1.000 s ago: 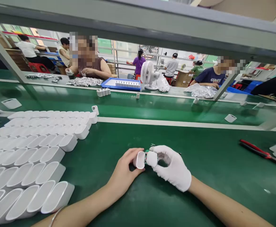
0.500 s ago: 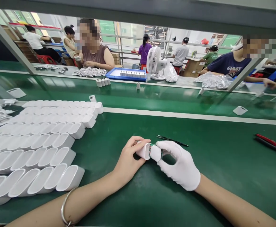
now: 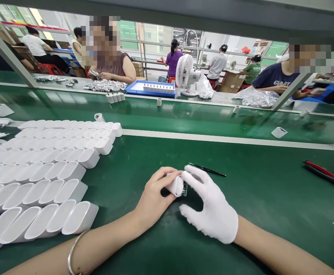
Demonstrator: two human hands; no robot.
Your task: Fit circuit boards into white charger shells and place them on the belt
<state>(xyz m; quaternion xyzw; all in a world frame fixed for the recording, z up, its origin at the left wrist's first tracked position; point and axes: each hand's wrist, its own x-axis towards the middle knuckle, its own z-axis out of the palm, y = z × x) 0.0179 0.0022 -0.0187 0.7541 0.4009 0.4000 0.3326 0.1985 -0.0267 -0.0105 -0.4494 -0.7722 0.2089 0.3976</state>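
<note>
My bare left hand (image 3: 157, 193) is closed around a white plastic charger housing (image 3: 172, 186), its open end facing right. A green circuit board (image 3: 185, 189) with a rounded white piece (image 3: 179, 186) sits partly inside that opening, its edge sticking out. My right hand (image 3: 209, 202), in a white glove, is open just to the right, thumb and fingers spread apart. Its fingertips are close to the board's upper edge; whether they touch it I cannot tell. Behind the hands lies a pair of black tweezers (image 3: 208, 169) on the green work surface (image 3: 241, 198).
Rows of white housings (image 3: 79, 217) fill the left side. Red-and-black pliers (image 3: 325, 173) lie at the right. Beyond a white strip (image 3: 226, 139), small white housings (image 3: 279, 132) stand on a green belt (image 3: 198, 120). Co-workers sit behind a fan (image 3: 185, 74) and a blue tray (image 3: 151, 88).
The circuit board has gone further into the housing. My right hand has let go of it and spread its fingers. The left hand keeps its hold.
</note>
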